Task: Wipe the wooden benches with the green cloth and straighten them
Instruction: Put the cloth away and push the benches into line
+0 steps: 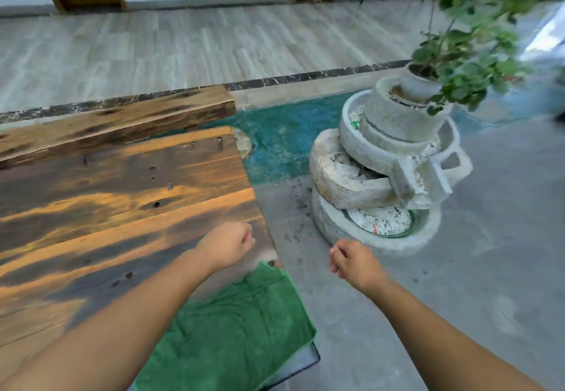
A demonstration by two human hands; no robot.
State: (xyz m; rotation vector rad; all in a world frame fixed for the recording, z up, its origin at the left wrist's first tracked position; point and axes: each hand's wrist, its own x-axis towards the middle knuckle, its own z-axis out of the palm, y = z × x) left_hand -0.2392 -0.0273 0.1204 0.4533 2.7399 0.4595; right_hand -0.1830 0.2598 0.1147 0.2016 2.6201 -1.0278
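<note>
The green cloth [235,326] lies spread flat over the near right corner of a wide dark-and-orange wooden surface [122,207]. A narrower wooden bench [116,121] runs along the far side of that surface. My left hand [227,245] hovers above the wood just beyond the cloth, fingers curled shut, holding nothing. My right hand [351,260] hangs over the grey floor to the right of the cloth, also loosely closed and empty. Neither hand touches the cloth.
A stack of stone millstones [382,182] with a potted green plant [477,39] stands on the floor to the right. A teal floor patch [284,140] lies between it and the wood. Pale plank flooring and brown door frames are at the back.
</note>
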